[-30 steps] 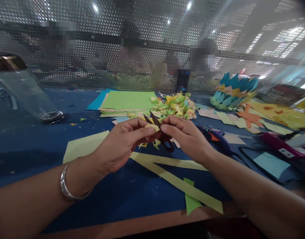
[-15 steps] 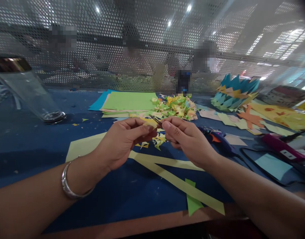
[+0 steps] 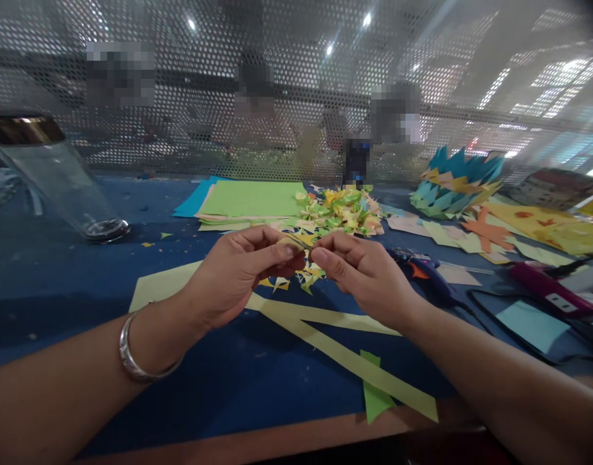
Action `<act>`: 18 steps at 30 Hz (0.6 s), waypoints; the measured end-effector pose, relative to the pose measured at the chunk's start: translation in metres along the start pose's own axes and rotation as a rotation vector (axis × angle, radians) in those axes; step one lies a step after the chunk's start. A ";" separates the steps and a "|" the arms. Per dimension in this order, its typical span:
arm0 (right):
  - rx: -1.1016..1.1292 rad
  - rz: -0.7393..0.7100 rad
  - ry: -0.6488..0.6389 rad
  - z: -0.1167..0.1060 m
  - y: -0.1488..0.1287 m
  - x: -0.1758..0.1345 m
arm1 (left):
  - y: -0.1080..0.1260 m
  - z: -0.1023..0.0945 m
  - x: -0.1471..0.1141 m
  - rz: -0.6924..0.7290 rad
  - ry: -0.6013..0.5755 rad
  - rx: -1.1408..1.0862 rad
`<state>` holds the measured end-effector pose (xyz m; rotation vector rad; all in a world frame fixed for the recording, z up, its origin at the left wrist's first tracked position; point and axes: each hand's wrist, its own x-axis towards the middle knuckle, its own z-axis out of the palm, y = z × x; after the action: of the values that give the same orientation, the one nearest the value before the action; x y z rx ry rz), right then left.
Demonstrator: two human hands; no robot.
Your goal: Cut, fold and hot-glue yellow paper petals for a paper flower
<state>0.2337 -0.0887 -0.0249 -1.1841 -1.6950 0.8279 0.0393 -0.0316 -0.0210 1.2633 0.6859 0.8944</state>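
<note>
My left hand [image 3: 250, 271], with a silver bangle at the wrist, is closed in a pinch on a small strip of pale yellow paper [image 3: 291, 242]. Opposite it, my right hand [image 3: 357, 268] pinches thin, dark tweezers [image 3: 303, 245], whose points lie against the paper at the left fingertips. Fingers cover most of both things. Just behind and below the fingertips are yellow and green paper scraps [image 3: 309, 279]. Pale yellow paper strips [image 3: 345, 352] lie on the blue table under my hands, one crossing a green piece [image 3: 374, 387].
Stacked coloured sheets [image 3: 258, 197] and a heap of small paper flowers [image 3: 345, 210] lie at the back. A glass bottle [image 3: 68, 187] stands left. On the right are a blue glue gun [image 3: 435, 278], a purple power strip [image 3: 553, 294], cables and a zigzag paper ring [image 3: 456, 184].
The tweezers' points have swung from up beyond the fingers down onto the paper at my left fingertips. Both hands stay in nearly the same place.
</note>
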 end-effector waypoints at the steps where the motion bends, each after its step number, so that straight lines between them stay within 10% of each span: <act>1: -0.022 -0.004 0.003 0.000 0.000 0.000 | 0.000 0.000 0.000 0.004 -0.007 0.001; 18: -0.123 -0.066 -0.002 -0.001 -0.003 -0.001 | 0.000 0.000 -0.001 0.001 -0.018 0.009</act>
<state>0.2340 -0.0907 -0.0221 -1.2023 -1.7984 0.6935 0.0382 -0.0326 -0.0209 1.2791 0.6755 0.8807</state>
